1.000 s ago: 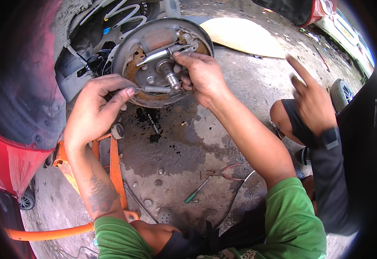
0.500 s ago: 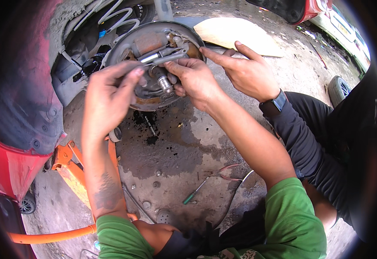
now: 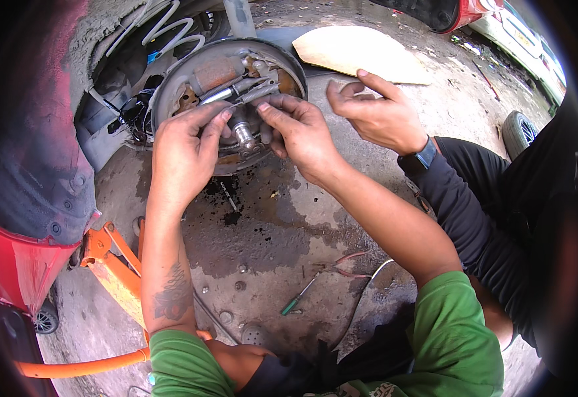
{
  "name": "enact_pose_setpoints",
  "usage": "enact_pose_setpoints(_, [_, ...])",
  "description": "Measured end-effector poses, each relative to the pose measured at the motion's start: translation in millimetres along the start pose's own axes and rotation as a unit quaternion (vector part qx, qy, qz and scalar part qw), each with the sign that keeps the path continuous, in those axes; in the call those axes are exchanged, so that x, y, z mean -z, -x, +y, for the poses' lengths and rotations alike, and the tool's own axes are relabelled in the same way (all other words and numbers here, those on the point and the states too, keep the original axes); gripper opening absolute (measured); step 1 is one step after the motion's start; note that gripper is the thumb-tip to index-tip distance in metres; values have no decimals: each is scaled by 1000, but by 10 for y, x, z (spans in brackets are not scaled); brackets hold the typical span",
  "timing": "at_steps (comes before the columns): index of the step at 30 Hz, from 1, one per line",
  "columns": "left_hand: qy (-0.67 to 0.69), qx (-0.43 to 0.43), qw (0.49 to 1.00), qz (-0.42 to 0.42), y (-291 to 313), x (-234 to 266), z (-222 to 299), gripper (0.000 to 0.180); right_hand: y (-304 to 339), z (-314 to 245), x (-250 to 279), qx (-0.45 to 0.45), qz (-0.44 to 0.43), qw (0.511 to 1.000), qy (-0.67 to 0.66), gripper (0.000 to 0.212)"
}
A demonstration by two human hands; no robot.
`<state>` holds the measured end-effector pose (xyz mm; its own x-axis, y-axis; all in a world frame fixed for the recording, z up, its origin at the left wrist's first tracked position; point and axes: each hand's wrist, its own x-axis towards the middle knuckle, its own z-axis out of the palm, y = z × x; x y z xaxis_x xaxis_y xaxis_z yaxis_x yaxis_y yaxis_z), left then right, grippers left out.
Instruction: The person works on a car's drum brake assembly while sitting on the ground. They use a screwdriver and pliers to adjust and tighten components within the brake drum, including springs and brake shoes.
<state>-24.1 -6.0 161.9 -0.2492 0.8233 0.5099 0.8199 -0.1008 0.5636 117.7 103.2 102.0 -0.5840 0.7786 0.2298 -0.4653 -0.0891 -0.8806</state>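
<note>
Both of my hands work in front of a round drum brake backing plate (image 3: 294,61). My left hand (image 3: 184,147) pinches thumb and forefinger together left of the metal spindle (image 3: 243,135); what lies between the fingertips is too small to make out. On the spindle's other side, the fingers of my right hand (image 3: 304,135) are closed around the near end of a slim grey metal part (image 3: 261,94). Behind the hands, a silver rod (image 3: 222,94) crosses the plate beneath a rusty brown part (image 3: 217,73). My fingers hide some of the plate's middle.
At right, a co-worker's hand (image 3: 383,114) with a dark watch hovers near the plate. An orange jack (image 3: 113,274) stands at left beside the red car body (image 3: 21,258). On the stained ground lie a green-handled screwdriver (image 3: 290,306), red-handled pliers (image 3: 350,263) and several small parts.
My left hand has moved right and slightly down, closer to my right hand. The co-worker's hand has drawn back from the plate, its forefinger now curled. The view has shifted slightly.
</note>
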Motion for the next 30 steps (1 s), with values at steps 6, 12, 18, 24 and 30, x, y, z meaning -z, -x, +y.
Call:
enact_pose_setpoints(6, [-18,-20,1000,12,52,17,-17,22,-11,-33,-15,-11,17,999,-42,24])
enact_pose_setpoints(12, [-19,-16,999,20,65,-64,-36,22,-12,12,-12,-3,45,997,-63,24])
enact_pose_setpoints(18, [91,152,981,77,-150,1,-104,22,-12,43,-102,16,50,998,-20,23])
enact_pose_setpoints(24, [7,30,999,37,144,62,-61,22,-36,50,-164,2,58,997,-43,25])
enact_pose_setpoints(30, [-36,19,997,70,101,90,-129,22,-94,45,-234,-15,54,994,-94,29])
